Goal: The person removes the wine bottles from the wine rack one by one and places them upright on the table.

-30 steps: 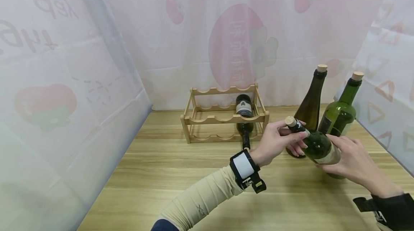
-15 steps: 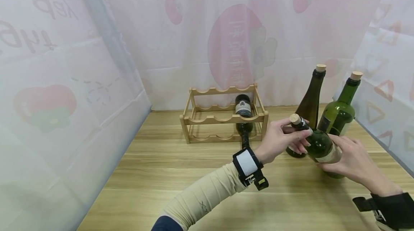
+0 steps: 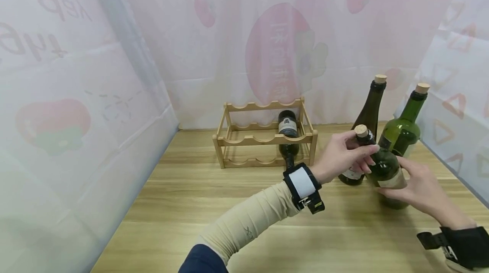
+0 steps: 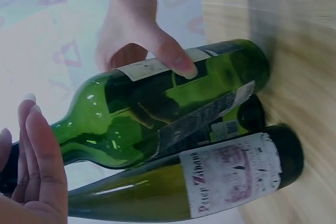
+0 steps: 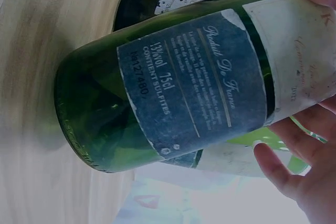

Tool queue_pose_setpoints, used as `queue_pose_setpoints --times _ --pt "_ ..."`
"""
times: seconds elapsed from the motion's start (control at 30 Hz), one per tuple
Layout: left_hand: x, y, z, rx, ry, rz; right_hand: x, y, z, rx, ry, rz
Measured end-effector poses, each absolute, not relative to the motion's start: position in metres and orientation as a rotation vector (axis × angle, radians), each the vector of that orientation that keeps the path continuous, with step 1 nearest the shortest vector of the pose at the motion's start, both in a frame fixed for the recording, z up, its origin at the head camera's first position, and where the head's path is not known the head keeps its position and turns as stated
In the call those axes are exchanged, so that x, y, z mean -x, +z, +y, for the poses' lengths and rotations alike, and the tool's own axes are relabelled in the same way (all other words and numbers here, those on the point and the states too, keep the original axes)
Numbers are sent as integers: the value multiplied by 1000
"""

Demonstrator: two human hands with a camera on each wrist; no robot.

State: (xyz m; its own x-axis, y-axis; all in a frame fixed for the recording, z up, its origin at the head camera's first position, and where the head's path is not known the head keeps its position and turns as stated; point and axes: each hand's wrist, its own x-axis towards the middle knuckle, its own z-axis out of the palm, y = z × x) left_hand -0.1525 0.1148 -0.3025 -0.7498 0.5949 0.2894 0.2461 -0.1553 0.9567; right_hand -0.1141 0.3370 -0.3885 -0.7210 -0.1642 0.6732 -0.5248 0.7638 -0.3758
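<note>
A corked green wine bottle (image 3: pixel 383 164) is held tilted by both hands, its cork up and to the left. My left hand (image 3: pixel 341 158) pinches the neck between thumb and fingers. Lower down, my right hand (image 3: pixel 420 188) grips the body around its pale label. In the right wrist view a blue back label shows on this bottle (image 5: pixel 94 108), and its base is close over the wood. Just behind it stand a brown wine bottle (image 3: pixel 366 113) with a white label and a second green wine bottle (image 3: pixel 405 130), both corked and upright.
On the wooden table (image 3: pixel 183 205), a two-tier wooden wine rack (image 3: pixel 250 140) stands left of the bottles. One dark wine bottle (image 3: pixel 287 126) lies in its right end, neck toward me. Printed curtains (image 3: pixel 214 65) enclose the back and sides.
The held bottle has tipped more upright, its cork moving right and up. My left hand has travelled right and slightly up with the neck, while my right hand keeps its grip.
</note>
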Motion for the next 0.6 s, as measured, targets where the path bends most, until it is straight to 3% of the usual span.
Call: queue_pose_setpoints --times 0.6 --pt "160 -266 161 -909 1564 2309 109 -387 365 -149 888 -2604"
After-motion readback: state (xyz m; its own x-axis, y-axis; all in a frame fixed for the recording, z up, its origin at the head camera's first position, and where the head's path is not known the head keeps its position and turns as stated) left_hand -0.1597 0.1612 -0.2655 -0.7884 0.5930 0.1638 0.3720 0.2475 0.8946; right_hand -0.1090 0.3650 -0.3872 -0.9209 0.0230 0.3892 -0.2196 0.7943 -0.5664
